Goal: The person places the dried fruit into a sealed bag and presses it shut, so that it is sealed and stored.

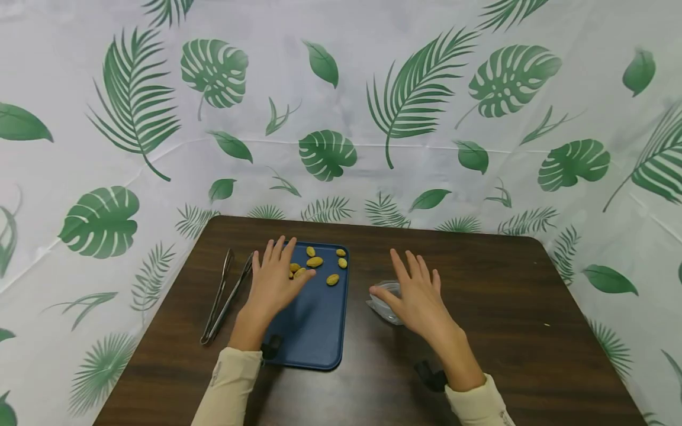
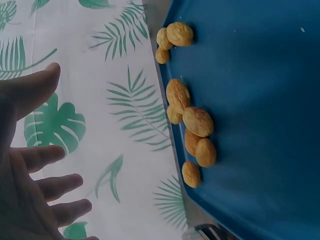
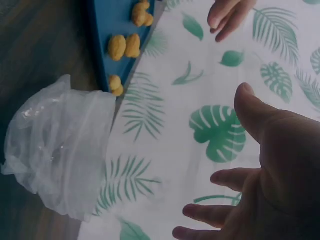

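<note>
My left hand (image 1: 272, 285) hovers over the left side of a blue tray (image 1: 314, 334), fingers spread, holding nothing. Several small yellow-brown, wrinkled ovals like baby potatoes (image 1: 315, 262) lie along the tray's far end. The left wrist view shows these ovals (image 2: 198, 121) grouped near the rim, away from the fingers. Above a crumpled clear plastic bag (image 1: 385, 306), right of the tray, my right hand (image 1: 421, 302) is held with fingers apart and nothing in it. That bag (image 3: 60, 150) appears puffed and wrinkled in the right wrist view. The hand partly covers it in the head view.
Metal tongs (image 1: 216, 297) lie with arms spread on the brown wooden table (image 1: 511, 319), left of the tray. A white cloth with green leaves (image 1: 341, 77) hangs behind the table. One tiny pale scrap (image 1: 547, 324) is on the table at right.
</note>
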Demonstrator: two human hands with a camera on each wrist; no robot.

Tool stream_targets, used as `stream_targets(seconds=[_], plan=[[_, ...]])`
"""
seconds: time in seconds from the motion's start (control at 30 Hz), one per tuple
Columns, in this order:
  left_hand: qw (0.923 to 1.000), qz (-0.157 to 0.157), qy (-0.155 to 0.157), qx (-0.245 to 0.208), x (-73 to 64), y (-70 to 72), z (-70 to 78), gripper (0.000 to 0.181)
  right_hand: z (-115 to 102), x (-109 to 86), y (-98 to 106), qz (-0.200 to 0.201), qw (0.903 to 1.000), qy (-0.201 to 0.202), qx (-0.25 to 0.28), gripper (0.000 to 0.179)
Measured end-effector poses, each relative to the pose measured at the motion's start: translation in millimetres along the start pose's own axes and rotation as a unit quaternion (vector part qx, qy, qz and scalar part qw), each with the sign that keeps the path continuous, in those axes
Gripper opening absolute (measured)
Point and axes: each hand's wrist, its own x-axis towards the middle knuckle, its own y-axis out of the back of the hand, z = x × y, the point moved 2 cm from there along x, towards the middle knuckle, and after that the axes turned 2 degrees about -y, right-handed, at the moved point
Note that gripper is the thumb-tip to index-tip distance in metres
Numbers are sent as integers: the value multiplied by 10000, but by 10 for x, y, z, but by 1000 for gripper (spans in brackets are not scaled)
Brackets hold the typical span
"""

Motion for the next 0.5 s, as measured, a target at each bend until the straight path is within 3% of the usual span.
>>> stream_targets(seconds=[0.5], plan=[[9987, -1, 478, -177, -52, 26, -256, 89, 205, -12, -129, -91, 9997, -118, 216, 101]])
